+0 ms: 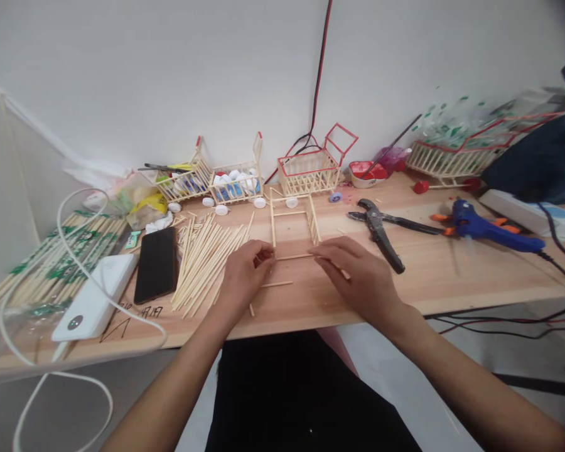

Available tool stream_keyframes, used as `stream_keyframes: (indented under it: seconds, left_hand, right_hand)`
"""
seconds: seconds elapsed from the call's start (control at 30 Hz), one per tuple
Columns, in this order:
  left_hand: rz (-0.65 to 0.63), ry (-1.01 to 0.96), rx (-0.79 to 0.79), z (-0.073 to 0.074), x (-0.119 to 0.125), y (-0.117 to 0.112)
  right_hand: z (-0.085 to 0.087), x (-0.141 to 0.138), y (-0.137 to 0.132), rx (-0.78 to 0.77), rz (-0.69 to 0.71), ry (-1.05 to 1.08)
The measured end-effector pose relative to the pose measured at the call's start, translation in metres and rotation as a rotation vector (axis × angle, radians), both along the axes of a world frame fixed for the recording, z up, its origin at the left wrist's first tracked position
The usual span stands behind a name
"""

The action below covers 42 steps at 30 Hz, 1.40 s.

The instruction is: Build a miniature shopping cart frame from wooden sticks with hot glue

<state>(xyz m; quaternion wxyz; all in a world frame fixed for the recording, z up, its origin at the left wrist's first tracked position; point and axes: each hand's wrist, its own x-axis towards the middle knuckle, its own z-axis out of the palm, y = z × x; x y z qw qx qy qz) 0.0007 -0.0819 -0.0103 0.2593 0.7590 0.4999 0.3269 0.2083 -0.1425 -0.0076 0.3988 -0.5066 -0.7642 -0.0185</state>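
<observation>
A thin wooden stick (294, 256) lies crosswise at the near end of a small stick frame (290, 214), which has slatted bars on its right side. The left end of that stick is pinched by my left hand (249, 270), its fingers curled in. At the other end, my right hand (358, 273) has thumb and fingertips closed on it, close to the frame's right corner. Another short stick (280, 284) rests on the table just nearer to me. Left of my left hand is a spread pile of loose sticks (202, 263).
Miniature stick carts (308, 172) stand along the wall. Pliers (381, 235) and a blue glue gun (494, 232) lie to the right. A phone (155, 265), a white power bank (94, 298) with its cable, and bagged sticks (61, 257) occupy the left of the wooden table (433, 276).
</observation>
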Motion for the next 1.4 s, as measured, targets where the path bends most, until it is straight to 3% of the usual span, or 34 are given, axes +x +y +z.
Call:
stream_keyframes:
  seconds: [0.17, 0.47, 0.67, 0.93, 1.4]
  left_hand:
    - [-0.012, -0.095, 0.01, -0.006, -0.004, 0.004]
    - [-0.012, -0.174, -0.043, -0.007, -0.007, 0.008]
    - [-0.03, -0.135, -0.07, -0.006, -0.004, 0.009]
    - [-0.002, 0.002, 0.017, -0.005, -0.001, 0.009]
    - [0.024, -0.028, -0.025, -0.008, -0.001, 0.009]
  right_hand:
    - [-0.001, -0.029, 0.009, -0.249, 0.02, -0.229]
    - [0.002, -0.05, 0.029, -0.444, -0.037, -0.48]
    - [0.0, -0.052, 0.032, -0.437, -0.041, -0.475]
    - [0.002, -0.053, 0.034, -0.46, -0.064, -0.475]
    - [0.003, -0.053, 0.037, -0.501, -0.09, -0.462]
